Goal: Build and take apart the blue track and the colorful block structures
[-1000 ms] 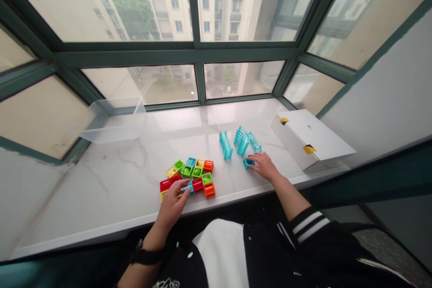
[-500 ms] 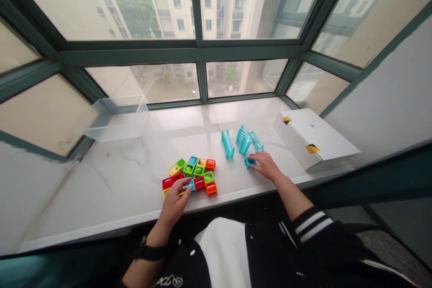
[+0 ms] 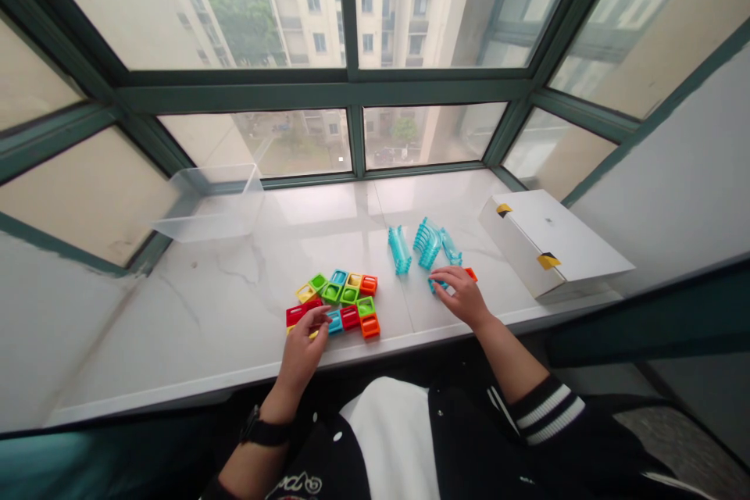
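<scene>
My left hand [image 3: 305,337] rests over the near left of a cluster of toy blocks, its fingers loosely bent and thumb apart. It partly covers a long red block [image 3: 296,315] and a yellow block [image 3: 291,330]; a light blue block [image 3: 334,322] lies by its fingertips. My right hand [image 3: 462,295] is lowered to the tabletop, with thumb and fingers around a blue block [image 3: 434,286], mostly hidden. An orange piece [image 3: 471,274] shows just beyond that hand. Green blocks [image 3: 331,293] and a dark red block [image 3: 350,318] fill the cluster's middle.
Clear turquoise track pieces, one straight [image 3: 399,251] and one curved [image 3: 427,243], lie beyond my right hand. A transparent plastic bin [image 3: 208,228] stands at the back left. A white box [image 3: 556,238] with yellow-black tabs stands right. Windows [image 3: 310,142] border the marble-patterned ledge [image 3: 205,328].
The orange piece now shows beside my right hand, which has shifted slightly over the blue block. My left fingers have moved off the light blue block, leaving more of it visible.
</scene>
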Tool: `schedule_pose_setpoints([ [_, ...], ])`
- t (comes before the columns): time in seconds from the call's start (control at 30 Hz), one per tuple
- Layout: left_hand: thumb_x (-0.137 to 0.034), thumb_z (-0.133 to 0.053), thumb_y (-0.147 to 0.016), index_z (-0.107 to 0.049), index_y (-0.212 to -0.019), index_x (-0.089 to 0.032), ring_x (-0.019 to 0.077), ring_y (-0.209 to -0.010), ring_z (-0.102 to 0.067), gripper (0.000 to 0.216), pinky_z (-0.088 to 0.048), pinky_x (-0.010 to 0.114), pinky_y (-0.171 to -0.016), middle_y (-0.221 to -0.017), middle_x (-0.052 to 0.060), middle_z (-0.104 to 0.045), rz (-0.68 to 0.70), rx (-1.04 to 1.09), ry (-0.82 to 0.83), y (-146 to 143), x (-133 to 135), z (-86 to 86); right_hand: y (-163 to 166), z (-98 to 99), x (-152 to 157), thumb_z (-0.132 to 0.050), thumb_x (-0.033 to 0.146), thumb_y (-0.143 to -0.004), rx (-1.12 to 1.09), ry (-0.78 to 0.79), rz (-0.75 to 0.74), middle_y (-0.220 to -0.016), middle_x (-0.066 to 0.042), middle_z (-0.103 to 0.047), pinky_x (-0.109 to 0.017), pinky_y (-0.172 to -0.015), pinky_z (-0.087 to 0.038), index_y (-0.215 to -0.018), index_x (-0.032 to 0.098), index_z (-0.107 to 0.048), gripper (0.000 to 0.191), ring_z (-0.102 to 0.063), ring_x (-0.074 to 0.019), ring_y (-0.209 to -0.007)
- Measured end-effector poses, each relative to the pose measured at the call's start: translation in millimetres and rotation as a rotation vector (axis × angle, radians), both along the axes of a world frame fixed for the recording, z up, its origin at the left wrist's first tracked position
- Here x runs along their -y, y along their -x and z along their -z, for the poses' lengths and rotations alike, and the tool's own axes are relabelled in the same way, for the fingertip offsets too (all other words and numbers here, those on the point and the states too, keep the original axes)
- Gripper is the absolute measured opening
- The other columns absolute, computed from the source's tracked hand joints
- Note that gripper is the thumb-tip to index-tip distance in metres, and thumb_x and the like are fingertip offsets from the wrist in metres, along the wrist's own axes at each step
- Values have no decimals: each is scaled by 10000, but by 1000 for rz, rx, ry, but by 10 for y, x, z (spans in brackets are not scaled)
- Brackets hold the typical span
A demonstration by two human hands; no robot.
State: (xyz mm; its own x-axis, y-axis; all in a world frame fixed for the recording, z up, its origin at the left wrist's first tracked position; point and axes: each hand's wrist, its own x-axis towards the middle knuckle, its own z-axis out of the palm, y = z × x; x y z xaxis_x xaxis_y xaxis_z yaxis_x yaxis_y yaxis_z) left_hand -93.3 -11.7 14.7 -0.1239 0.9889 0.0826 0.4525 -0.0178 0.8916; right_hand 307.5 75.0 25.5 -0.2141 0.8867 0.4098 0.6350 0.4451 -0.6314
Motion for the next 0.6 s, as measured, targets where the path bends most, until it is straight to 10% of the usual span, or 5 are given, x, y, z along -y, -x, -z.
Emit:
schedule_pose_setpoints([
  [0.3,-522,-733,-864,-722,-1175,-229,241,-899,-759,428,-653,403,-846,-1004,58,-753,-29,-31,-22,5,6,60,323,210,112,-606,325,-993,15,127,-179,-1062,-67,-787,-400,-912,-583,-1105,263,-782,218,-730,-236,-961],
  [0.6,-227,-530,-892,-713,-1145,-225,246,-1038,-745,311,-620,427,-952,-1125,71,-765,-10,-53,-80,42,-23,112,578,433,120,-634,234,-945,72,368,-346,-1140,-65,-768,-346,-840,-598,-1246,259,-735,319,-718,-192,-918],
])
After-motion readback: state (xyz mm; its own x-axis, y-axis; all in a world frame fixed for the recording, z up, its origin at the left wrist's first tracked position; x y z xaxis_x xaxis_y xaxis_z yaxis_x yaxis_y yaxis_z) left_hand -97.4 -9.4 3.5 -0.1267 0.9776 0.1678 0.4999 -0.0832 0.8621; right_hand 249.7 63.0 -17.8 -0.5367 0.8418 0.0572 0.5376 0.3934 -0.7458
